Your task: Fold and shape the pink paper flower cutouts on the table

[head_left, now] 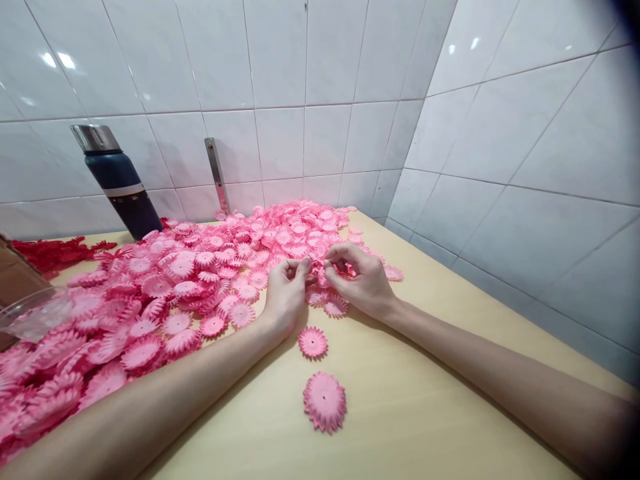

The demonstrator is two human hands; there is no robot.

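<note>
Pink scalloped flower discs [180,267] lie in a large heap across the table. At the heap's right front edge, my left hand [290,287] is closed, thumb against the fingers; what it pinches is too small to make out. Close beside it, my right hand [357,273] has its thumb and forefinger curled toward each other near a pink piece, and I cannot tell whether it grips it. Below the hands, a smaller pink disc [313,342] lies flat with a dark centre hole. Nearer to me sits a larger pink disc [325,401], with layered petal edges.
A dark blue bottle [123,183] with a steel cap stands behind the heap at left. Red pieces [60,253], a cardboard box [17,283] and a clear plastic container [37,313] are at far left. A metal strip [216,173] is against the tiled wall [280,73].
</note>
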